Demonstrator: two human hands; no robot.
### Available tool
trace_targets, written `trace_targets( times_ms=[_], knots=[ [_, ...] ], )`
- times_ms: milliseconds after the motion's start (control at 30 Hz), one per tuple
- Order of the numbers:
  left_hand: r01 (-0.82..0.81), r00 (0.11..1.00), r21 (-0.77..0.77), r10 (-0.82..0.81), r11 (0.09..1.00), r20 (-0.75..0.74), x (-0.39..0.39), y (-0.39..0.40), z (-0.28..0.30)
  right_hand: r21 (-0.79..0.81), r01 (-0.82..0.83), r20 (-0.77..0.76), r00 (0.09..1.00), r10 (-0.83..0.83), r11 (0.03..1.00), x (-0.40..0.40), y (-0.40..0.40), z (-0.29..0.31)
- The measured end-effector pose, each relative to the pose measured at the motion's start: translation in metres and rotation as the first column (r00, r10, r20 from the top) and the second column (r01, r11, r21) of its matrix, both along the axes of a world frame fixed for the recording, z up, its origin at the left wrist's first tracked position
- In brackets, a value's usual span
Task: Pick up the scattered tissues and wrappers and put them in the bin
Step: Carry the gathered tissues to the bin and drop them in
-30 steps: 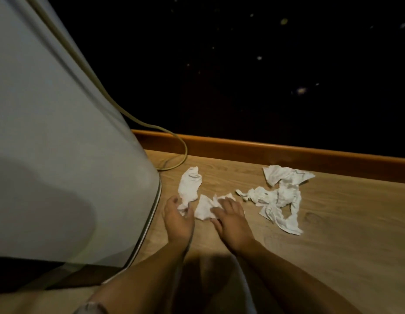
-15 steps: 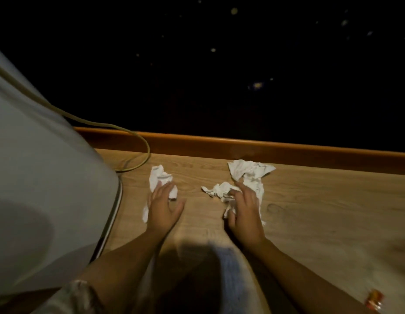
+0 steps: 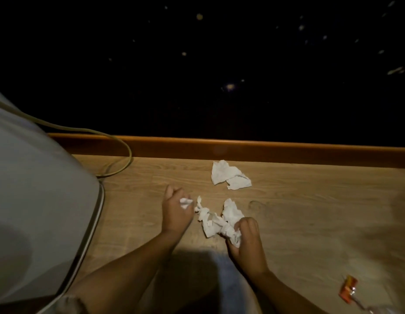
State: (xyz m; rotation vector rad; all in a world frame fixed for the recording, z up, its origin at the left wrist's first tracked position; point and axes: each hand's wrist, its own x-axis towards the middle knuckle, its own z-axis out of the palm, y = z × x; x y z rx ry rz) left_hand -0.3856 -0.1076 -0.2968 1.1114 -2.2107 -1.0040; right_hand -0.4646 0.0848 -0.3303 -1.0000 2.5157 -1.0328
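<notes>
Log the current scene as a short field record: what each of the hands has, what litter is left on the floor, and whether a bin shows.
left hand: closed on a small tissue wad
right hand: gripping the crumpled tissue bunch
loose tissue: flat on the wood floor, near the skirting board, untouched
orange wrapper: on floor, lower right, untouched
bin: not in view

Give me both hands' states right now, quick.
Left hand: closed on a small tissue.
Right hand: closed on a bunch of crumpled tissues.
</notes>
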Motion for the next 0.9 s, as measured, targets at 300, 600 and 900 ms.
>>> trace_targets(
  times_ms=[300,600,900],
  knots=[
    [0.654,0.755,-0.136,-0.632,0.744,0.175,-0.007,0.047,-0.05,-0.156,0.212,0.003,0.977,-0.214,0.965,-0.027,0.017,0.011],
    [0.429,0.902,0.0,-0.429,0.903,0.053,-0.035,0.032,-0.021,-0.037,0.209,-0.104,0.972,-0.212,0.977,-0.048,0.057,0.012],
    [0.424,0.872,0.011,-0.412,0.905,0.265,-0.131,0.029,-0.031,-0.062,0.168,-0.031,0.985,-0.17,0.984,-0.074,0.061,0.014]
  ],
)
